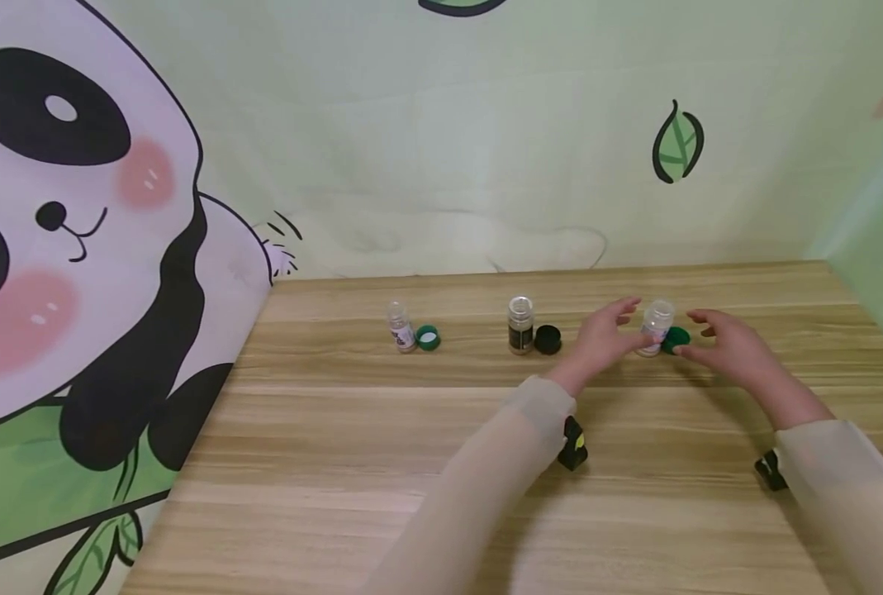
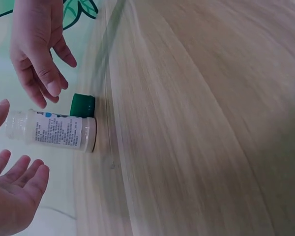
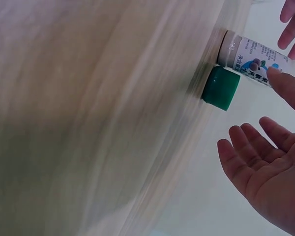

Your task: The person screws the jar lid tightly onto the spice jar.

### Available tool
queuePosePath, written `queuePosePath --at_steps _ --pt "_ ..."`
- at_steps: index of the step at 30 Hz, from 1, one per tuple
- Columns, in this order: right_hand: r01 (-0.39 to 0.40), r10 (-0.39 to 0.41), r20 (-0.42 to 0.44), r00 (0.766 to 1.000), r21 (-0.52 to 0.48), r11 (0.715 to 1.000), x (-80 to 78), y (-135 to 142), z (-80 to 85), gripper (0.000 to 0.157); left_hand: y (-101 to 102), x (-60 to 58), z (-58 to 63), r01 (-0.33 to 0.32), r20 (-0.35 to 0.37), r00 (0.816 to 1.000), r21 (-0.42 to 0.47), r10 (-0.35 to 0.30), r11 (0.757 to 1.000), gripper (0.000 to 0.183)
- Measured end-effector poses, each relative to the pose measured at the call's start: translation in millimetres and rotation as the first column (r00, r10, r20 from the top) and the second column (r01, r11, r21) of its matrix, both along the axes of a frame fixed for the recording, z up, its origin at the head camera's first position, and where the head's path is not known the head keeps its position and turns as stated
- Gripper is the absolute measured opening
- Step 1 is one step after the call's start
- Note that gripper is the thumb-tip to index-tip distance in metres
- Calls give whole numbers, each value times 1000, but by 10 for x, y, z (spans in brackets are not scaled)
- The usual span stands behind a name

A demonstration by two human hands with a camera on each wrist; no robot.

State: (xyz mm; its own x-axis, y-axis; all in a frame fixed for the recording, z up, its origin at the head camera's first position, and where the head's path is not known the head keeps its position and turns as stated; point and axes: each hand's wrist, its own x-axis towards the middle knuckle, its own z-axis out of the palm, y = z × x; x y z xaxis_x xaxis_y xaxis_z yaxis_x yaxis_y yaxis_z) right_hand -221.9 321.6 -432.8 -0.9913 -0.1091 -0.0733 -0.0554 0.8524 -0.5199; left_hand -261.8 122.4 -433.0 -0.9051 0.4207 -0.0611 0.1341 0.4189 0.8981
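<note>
Your left hand [image 1: 600, 342] and right hand [image 1: 742, 351] grasp nothing, fingers loose, flanking the clear, white-labelled cylindrical bottle [image 1: 659, 315], upright beside the round green plastic cap [image 1: 676, 339]. Advisable: steady the bottle low before pinching the cap squarely.

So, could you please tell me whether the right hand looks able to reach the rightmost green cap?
Probably yes: the right hand hovers empty near the green cap, nothing shows between them, and the bottle stands on the cap's other side.

A pale green backdrop [image 1: 382, 149] (a cartoon panda [image 1: 114, 240] fills its left) rises behind a wood-grain table [image 1: 322, 463]
</note>
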Motion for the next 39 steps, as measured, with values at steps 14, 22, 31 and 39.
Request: queuePosePath --at_steps 14,22,31,39 --pt "13 -13 28 1000 -14 1000 -128 -62 -77 69 163 8 -127 -72 20 997 26 72 997 62" --pt "18 -18 78 997 -6 1000 -134 -66 -99 73 233 -23 -220 -108 17 994 23 107 994 60" --pt "31 -32 74 997 16 999 -157 -74 -121 69 287 -51 -229 -105 32 994 49 104 993 58" --pt "15 -15 59 998 9 1000 -182 -89 -144 60 324 -79 -255 -107 11 994 54 107 993 58"
